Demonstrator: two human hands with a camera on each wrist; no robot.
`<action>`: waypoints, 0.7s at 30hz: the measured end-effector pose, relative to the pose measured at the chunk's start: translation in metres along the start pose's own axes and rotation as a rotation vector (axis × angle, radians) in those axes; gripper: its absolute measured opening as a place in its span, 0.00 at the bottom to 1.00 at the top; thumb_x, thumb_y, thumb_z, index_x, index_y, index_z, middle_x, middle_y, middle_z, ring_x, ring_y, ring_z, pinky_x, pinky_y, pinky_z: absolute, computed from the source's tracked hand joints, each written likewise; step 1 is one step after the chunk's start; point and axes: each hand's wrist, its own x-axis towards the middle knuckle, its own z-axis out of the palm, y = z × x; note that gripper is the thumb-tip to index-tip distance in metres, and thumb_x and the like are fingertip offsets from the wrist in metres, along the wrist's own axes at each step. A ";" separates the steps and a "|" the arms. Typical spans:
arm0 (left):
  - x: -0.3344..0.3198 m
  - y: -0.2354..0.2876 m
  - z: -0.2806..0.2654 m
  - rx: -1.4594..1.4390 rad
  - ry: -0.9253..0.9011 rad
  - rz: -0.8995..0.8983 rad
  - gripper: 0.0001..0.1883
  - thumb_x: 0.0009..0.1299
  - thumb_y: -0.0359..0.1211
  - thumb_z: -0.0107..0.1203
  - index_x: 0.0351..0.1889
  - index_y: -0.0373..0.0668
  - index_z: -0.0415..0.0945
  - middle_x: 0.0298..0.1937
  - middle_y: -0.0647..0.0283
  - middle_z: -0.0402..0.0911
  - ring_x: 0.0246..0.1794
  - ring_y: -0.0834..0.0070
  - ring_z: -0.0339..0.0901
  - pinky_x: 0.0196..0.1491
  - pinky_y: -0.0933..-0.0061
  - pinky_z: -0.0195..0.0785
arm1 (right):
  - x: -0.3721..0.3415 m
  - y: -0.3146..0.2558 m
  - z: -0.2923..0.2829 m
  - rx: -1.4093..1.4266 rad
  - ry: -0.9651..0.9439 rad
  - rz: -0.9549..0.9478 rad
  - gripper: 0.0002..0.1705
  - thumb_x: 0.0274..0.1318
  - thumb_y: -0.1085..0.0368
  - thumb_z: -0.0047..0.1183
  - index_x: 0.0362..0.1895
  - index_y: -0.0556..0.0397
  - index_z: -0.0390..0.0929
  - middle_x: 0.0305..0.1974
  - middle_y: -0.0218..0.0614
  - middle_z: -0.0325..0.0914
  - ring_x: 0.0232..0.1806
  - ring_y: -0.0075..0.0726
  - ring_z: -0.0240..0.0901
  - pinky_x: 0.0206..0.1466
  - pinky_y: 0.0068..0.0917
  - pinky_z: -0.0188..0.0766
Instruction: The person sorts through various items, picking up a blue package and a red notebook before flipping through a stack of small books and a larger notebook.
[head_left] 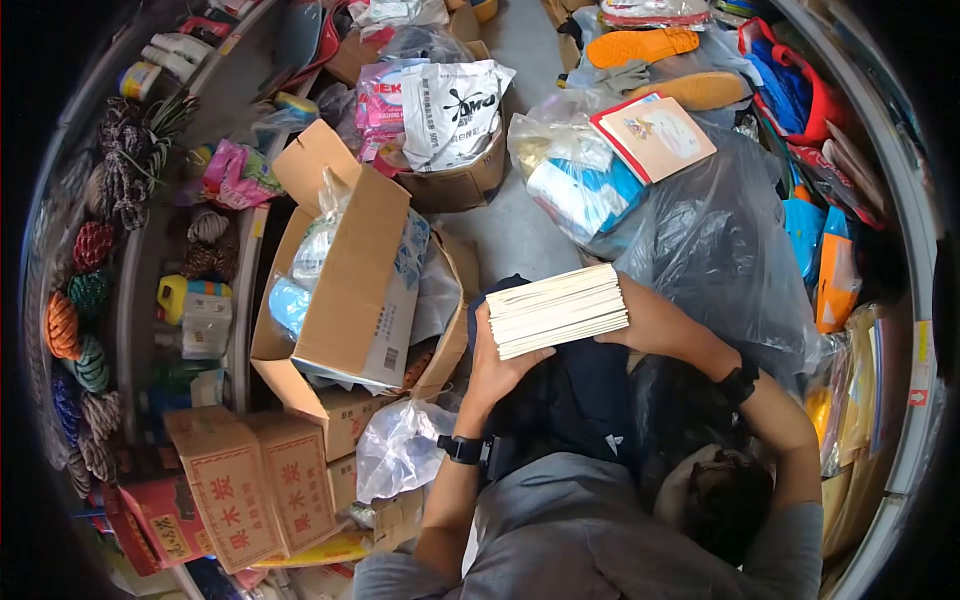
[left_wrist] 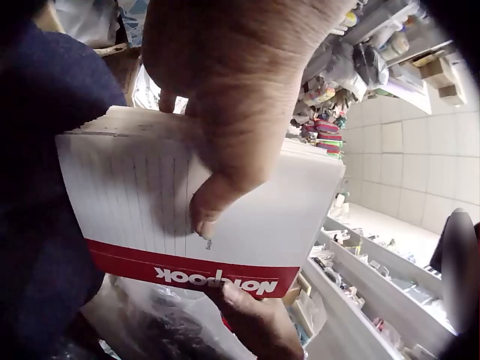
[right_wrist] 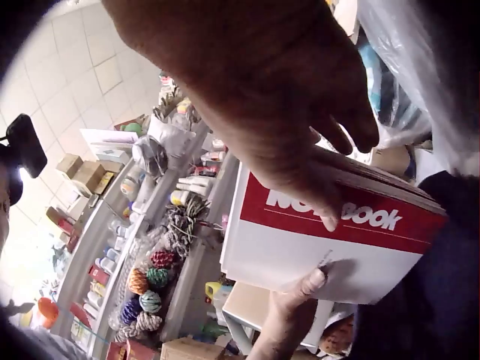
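Both hands hold a thick stack of notebooks (head_left: 558, 310) above the person's lap, its pale page edges facing up in the head view. My left hand (head_left: 500, 362) grips one end, its thumb bent over the white cover in the left wrist view. At the other end my right hand (head_left: 655, 318) grips the stack, its thumb on the red band of the cover (right_wrist: 345, 214). That band carries the word "Notebook" in white letters. In the right wrist view, several fingers of the right hand reach over the far side of the stack.
An opened cardboard box (head_left: 350, 270) stands to the left, near brown cartons (head_left: 250, 485) with red characters. Ahead lie a large clear plastic bag (head_left: 700, 250) and a red-edged book (head_left: 655, 138). Shelves with rope coils (head_left: 92, 245) line the left side.
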 end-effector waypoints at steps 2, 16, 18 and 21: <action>0.000 -0.008 0.002 -0.046 -0.026 -0.066 0.44 0.46 0.28 0.72 0.58 0.34 0.54 0.51 0.55 0.70 0.53 0.65 0.69 0.57 0.69 0.60 | 0.000 -0.004 -0.005 0.058 0.004 -0.006 0.52 0.37 0.64 0.67 0.66 0.56 0.51 0.59 0.52 0.63 0.60 0.54 0.63 0.60 0.37 0.61; 0.012 0.010 0.000 -0.108 0.056 -0.061 0.48 0.47 0.32 0.72 0.61 0.34 0.50 0.54 0.51 0.69 0.57 0.64 0.67 0.59 0.68 0.59 | 0.009 0.045 0.029 0.318 -0.011 0.118 0.52 0.44 0.60 0.66 0.68 0.58 0.46 0.62 0.50 0.59 0.64 0.42 0.57 0.63 0.34 0.57; 0.021 0.016 -0.004 -0.156 0.069 -0.071 0.48 0.47 0.34 0.72 0.61 0.34 0.51 0.54 0.50 0.69 0.56 0.64 0.67 0.59 0.68 0.59 | 0.011 0.041 0.023 0.343 -0.033 0.095 0.48 0.45 0.59 0.65 0.65 0.59 0.50 0.60 0.49 0.62 0.61 0.41 0.60 0.62 0.34 0.59; 0.032 0.030 -0.011 -0.224 0.022 -0.235 0.44 0.52 0.43 0.69 0.60 0.32 0.55 0.52 0.45 0.71 0.54 0.63 0.71 0.56 0.67 0.63 | 0.007 0.029 0.017 0.421 -0.020 0.130 0.36 0.52 0.53 0.59 0.57 0.62 0.59 0.49 0.48 0.72 0.51 0.39 0.70 0.56 0.34 0.64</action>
